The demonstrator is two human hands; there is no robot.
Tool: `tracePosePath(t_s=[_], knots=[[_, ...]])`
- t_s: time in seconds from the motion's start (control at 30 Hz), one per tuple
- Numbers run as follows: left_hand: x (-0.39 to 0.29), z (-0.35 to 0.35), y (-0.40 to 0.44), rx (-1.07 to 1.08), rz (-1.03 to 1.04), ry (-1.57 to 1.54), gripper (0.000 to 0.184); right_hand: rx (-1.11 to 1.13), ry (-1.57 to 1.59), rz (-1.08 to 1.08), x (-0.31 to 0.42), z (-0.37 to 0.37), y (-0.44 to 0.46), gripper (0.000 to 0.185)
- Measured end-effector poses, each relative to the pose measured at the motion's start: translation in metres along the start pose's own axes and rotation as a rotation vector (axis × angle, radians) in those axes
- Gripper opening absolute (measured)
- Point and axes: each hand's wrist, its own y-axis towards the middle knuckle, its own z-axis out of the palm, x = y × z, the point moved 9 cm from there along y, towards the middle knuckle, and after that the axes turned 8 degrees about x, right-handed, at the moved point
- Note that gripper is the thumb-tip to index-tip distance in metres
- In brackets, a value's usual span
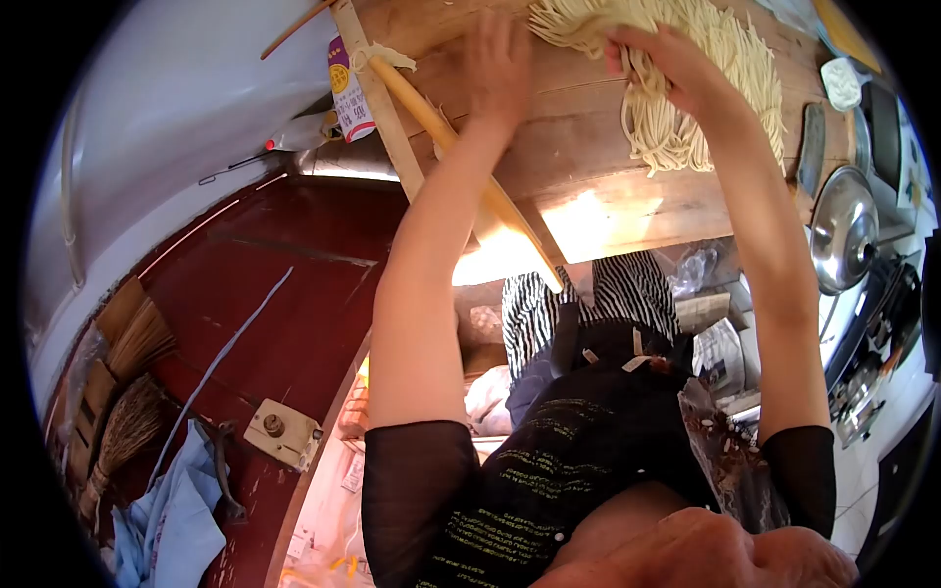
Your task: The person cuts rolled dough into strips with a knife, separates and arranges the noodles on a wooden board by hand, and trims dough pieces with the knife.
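Fresh noodles (730, 73) lie in a thick spread across the wooden board (578, 108) at the top of the head view. My right hand (676, 64) is closed around a bunch of them, with strands hanging below the fingers. To its left, my left hand (498, 69) is slightly blurred over the bare board, its fingers stretched out and holding nothing. A long rolling pin (470, 171) slants beneath my left forearm, its lower end past the board's front edge. Scraps of dough (382, 57) cling near its upper end.
A flat wooden strip (382, 118) lies left of the rolling pin, beside a printed packet (348, 93). At right are a knife (812, 147) and a metal lid (844, 230). A dark red surface (294, 235) holds a straw brush (123, 431) and a blue cloth (176, 519).
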Motion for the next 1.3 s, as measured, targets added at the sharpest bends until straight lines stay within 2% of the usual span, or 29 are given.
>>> tracePosePath(t_s=[0.03,0.1,0.13,0.17,0.2,0.23,0.27,0.3,0.33,0.37,0.4,0.43,0.47,0.5,0.53,0.57,0.6,0.7,0.77,0.8,0.83,0.9,0.97,1.03,1.07,1.13,1.17,1.23,1.3], knots=[[-0.022,0.009,-0.025,0.058,0.047,-0.015,0.060,-0.002,0.001,0.000,0.010,0.003,0.004,0.020],[-0.078,0.015,-0.068,0.271,0.425,-0.279,0.057,-0.032,0.034,-0.060,0.041,0.006,0.011,0.018],[-0.078,0.018,-0.073,0.269,0.422,-0.280,0.057,-0.049,0.113,-0.050,0.055,0.012,0.006,0.014],[-0.084,0.020,-0.082,0.292,0.510,-0.289,0.055,-0.048,0.110,-0.051,0.069,0.018,-0.002,0.014],[-0.088,0.020,-0.088,0.315,0.600,-0.297,0.053,-0.028,0.078,-0.127,0.087,0.024,-0.011,0.015],[-0.080,0.017,-0.078,0.314,0.603,-0.296,0.053,-0.010,0.046,-0.204,0.099,0.028,-0.016,0.015],[-0.050,0.015,-0.053,0.241,0.412,-0.075,0.051,0.040,0.006,-0.312,0.105,0.031,-0.019,0.015],[-0.025,0.008,-0.033,0.163,0.214,0.144,0.050,0.039,0.003,-0.313,0.104,0.037,-0.026,0.015],[-0.022,0.007,-0.024,0.157,0.215,0.145,0.050,-0.082,-0.175,-0.348,0.109,0.039,-0.042,0.016],[-0.004,-0.007,-0.015,0.026,0.039,0.086,0.047,-0.203,-0.350,-0.377,0.111,0.041,-0.058,0.018],[0.013,-0.019,-0.015,-0.103,-0.136,0.028,0.045,-0.305,-0.409,-0.200,0.085,0.033,-0.064,0.018],[0.006,-0.022,-0.016,-0.106,-0.131,0.030,0.045,-0.283,-0.484,-0.151,0.058,0.033,-0.062,0.023],[0.006,-0.026,-0.025,-0.118,-0.254,-0.226,0.041,-0.224,-0.420,-0.206,0.023,0.032,-0.059,0.030],[0.004,-0.024,-0.034,-0.128,-0.374,-0.483,0.038,-0.271,-0.577,-0.264,-0.011,0.030,-0.063,0.040],[-0.010,-0.021,-0.041,-0.127,-0.369,-0.482,0.038,-0.225,-0.611,0.055,-0.040,0.038,-0.076,0.047],[-0.013,-0.007,-0.056,-0.105,-0.498,-0.610,0.034,-0.328,-0.727,-0.124,-0.083,0.030,-0.082,0.048],[-0.015,0.007,-0.068,-0.084,-0.626,-0.738,0.030,-0.306,-0.735,-0.095,-0.129,0.021,-0.091,0.043],[-0.036,0.017,-0.078,-0.063,-0.665,-0.817,0.032,-0.346,-0.709,-0.055,-0.162,0.016,-0.138,0.042],[-0.046,0.020,-0.080,-0.030,-0.694,-0.772,0.037,-0.389,-0.631,0.071,-0.170,0.007,-0.149,0.038],[-0.054,0.012,-0.077,-0.026,-0.633,-0.607,0.042,-0.390,-0.629,0.068,-0.169,0.007,-0.148,0.038],[-0.063,0.006,-0.074,-0.023,-0.570,-0.440,0.048,-0.426,-0.616,-0.008,-0.160,0.004,-0.146,0.037],[-0.072,0.002,-0.070,-0.015,-0.590,-0.472,0.053,-0.465,-0.598,-0.088,-0.146,0.002,-0.137,0.035],[-0.075,-0.007,-0.058,-0.006,-0.611,-0.504,0.059,-0.500,-0.724,-0.284,-0.116,0.012,-0.123,0.032],[-0.067,-0.006,-0.036,0.017,-0.641,-0.561,0.066,-0.534,-0.792,-0.376,-0.104,0.012,-0.102,0.031],[-0.061,0.000,-0.028,0.019,-0.639,-0.563,0.066,-0.563,-0.862,-0.460,-0.095,0.015,-0.094,0.030],[-0.042,0.008,-0.012,-0.126,-0.641,-0.529,0.054,-0.570,-0.692,-0.429,-0.084,0.006,-0.066,0.027],[-0.031,0.014,-0.008,-0.127,-0.639,-0.530,0.054,-0.568,-0.691,-0.390,-0.074,0.002,-0.051,0.026],[-0.005,0.036,-0.012,-0.104,-0.689,-0.824,0.036,-0.566,-0.685,-0.352,-0.069,-0.005,-0.022,0.026],[0.010,0.041,-0.027,-0.136,-0.744,-0.840,0.031,-0.573,-0.894,-0.386,-0.063,-0.003,0.004,0.030]])
